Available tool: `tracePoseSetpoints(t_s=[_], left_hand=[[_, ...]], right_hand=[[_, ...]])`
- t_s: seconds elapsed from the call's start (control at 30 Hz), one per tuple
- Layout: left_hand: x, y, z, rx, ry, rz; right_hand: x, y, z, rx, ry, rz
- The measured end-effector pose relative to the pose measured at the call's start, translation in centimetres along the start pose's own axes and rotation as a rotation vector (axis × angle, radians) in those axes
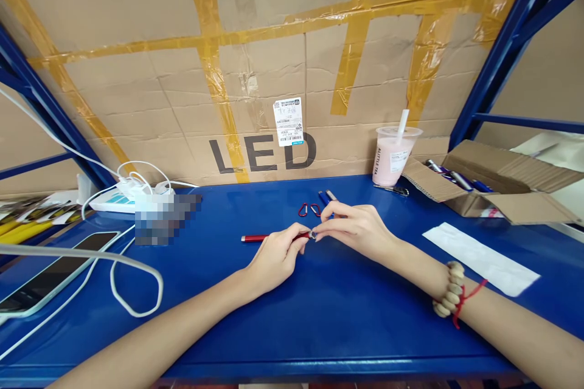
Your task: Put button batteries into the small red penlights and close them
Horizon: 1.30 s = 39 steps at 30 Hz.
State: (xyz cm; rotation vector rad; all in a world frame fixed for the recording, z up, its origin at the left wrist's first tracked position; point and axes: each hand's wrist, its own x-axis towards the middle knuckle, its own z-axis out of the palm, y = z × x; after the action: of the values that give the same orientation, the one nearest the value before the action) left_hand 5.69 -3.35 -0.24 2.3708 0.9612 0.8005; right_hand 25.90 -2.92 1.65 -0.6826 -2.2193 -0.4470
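Note:
My left hand [276, 258] is closed around a slim red metal pen-like tube [254, 238] with silver ends, held roughly level just above the blue table. Its middle is hidden by my fingers. At the tube's right, silver end, my right hand [358, 228] pinches with thumb and forefinger; whether a small part sits between those fingertips I cannot make out. Just behind the hands lie two small red carabiners, the left carabiner [303, 209] and the right carabiner [315, 210]. Blue pen-like tubes [325, 197] lie partly hidden behind my right hand.
A pink drink cup [392, 155] with a straw stands at the back right. Beside it sits an open cardboard box [483, 185] of pen-like tubes. A white paper strip [481, 258] lies right. Left are a phone [55, 273], white cables [157, 292] and a power strip [112, 199].

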Motion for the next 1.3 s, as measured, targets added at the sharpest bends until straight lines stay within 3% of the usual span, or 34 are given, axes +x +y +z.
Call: tracePoseSetpoints(t_s=[0.2,0.37,0.47,0.63,0.77,0.87,1.3], left_hand=[[-0.2,0.1,0.0,0.000,-0.076,0.028],[-0.3,0.2,0.0,-0.026,-0.060,0.021],[-0.3,0.0,0.1,-0.047,-0.015,0.028],[-0.3,-0.3,0.4,-0.021,0.067,0.095],[-0.3,-0.2,0.3,0.020,0.061,0.127],[-0.3,-0.1,0.2,0.027,0.051,0.134],[0.0,-0.4,0.3,-0.113,0.105,0.082]], right_hand=[[-0.4,0.0,0.3,0.036,-0.056,0.037],[-0.5,-0.1,0.4,0.117,-0.104,0.109],[-0.4,-0.4,0.7,0.223,-0.145,0.240],[-0.2,-0.5,1.4,0.489,-0.270,0.586],[-0.4,-0.2,1.7,0.790,-0.396,0.730],[-0.4,-0.1,1.6,0.886,-0.433,0.752],[0.0,0.0,1.2,0.879,-0.381,0.793]])
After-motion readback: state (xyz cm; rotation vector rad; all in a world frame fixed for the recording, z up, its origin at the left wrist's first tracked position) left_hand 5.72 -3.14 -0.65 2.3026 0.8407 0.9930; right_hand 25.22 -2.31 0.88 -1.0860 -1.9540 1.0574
